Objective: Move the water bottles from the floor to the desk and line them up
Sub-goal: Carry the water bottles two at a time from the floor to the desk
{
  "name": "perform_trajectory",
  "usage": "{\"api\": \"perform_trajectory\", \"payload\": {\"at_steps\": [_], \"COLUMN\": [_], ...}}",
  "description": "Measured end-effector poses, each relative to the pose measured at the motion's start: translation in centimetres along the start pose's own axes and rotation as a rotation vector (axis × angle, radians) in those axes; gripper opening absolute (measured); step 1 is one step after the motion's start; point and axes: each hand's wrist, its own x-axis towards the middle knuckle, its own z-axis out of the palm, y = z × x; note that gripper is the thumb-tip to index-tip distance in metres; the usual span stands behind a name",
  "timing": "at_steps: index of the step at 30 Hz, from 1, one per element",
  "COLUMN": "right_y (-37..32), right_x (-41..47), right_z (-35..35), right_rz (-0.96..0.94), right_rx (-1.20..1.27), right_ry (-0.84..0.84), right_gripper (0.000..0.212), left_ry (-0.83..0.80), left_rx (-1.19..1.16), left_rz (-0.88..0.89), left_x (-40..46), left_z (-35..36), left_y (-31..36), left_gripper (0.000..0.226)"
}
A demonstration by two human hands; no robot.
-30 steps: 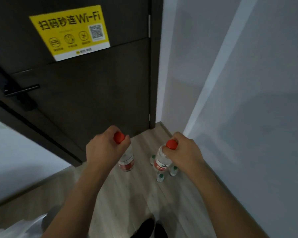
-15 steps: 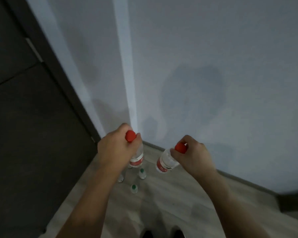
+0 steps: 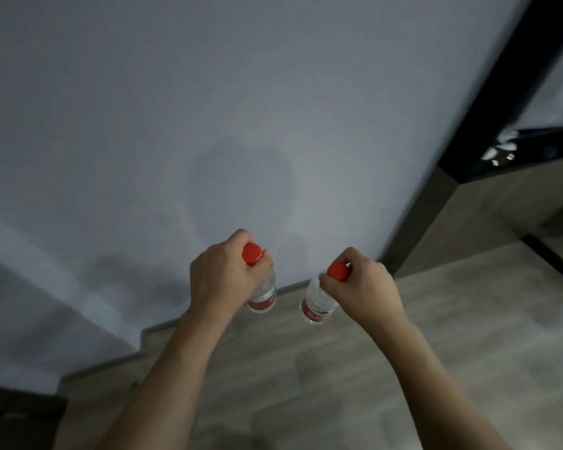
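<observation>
I carry two clear water bottles with red caps and red labels, held above the wooden floor. My left hand grips the neck of the left bottle, which hangs roughly upright. My right hand grips the neck of the right bottle, which tilts with its base to the left. The bottles hang side by side, apart from each other. A dark desk edge shows at the upper right with unclear glinting items on it.
A pale grey wall fills most of the view ahead. A dark vertical frame runs along its right side. Light wooden floor lies below. A dark object sits at the bottom left.
My view has swung right: the door and the small green-capped bottles on the floor have left the frame, and the dark frame and desk edge have come in. Both hands still hold their bottles.
</observation>
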Motion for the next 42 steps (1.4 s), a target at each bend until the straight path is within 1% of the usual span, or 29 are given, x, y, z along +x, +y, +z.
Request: {"api": "perform_trajectory", "payload": {"at_steps": [6, 13, 16, 20, 23, 27, 33, 36, 38, 42], "right_y": [9.0, 19.3, 23.4, 27.9, 30.9, 35.2, 41.9, 44.9, 47.0, 51.1], "right_x": [-1.0, -3.9, -5.7, -7.3, -7.6, -6.8, -1.6, 1.4, 3.0, 5.4], "right_z": [-8.6, -17.3, -20.7, -24.8, -27.3, -30.0, -34.3, -37.1, -39.0, -43.0], "right_rz": [0.160, 0.324, 0.401, 0.495, 0.566, 0.638, 0.705, 0.735, 0.725, 0.734], "right_rx": [-0.008, -0.005, 0.028, 0.011, 0.009, -0.017, -0.006, -0.031, -0.009, 0.056], "right_ry": [0.129, 0.283, 0.381, 0.493, 0.535, 0.579, 0.619, 0.643, 0.694, 0.763], "right_gripper": [0.019, 0.022, 0.022, 0.024, 0.024, 0.023, 0.022, 0.022, 0.022, 0.023], "left_ry": [-0.103, -0.182, -0.221, -0.315, -0.396, -0.456, -0.563, -0.592, -0.616, -0.600], "left_rx": [-0.070, -0.174, -0.193, -0.254, -0.314, -0.392, -0.452, -0.470, -0.493, -0.495], "left_rz": [0.215, 0.408, 0.495, 0.604, 0.628, 0.635, 0.691, 0.723, 0.747, 0.772], "left_x": [0.8, 0.6, 0.4, -0.2, -0.2, 0.0, 2.6, 4.9, 6.2, 8.1], "left_z": [6.0, 12.5, 15.0, 18.4, 21.1, 25.3, 32.1, 35.1, 37.1, 41.3], "left_y": [11.3, 24.0, 29.5, 36.7, 41.3, 47.3, 55.8, 60.0, 63.3, 69.1], "left_gripper": [0.031, 0.031, 0.030, 0.027, 0.025, 0.026, 0.026, 0.026, 0.025, 0.025]}}
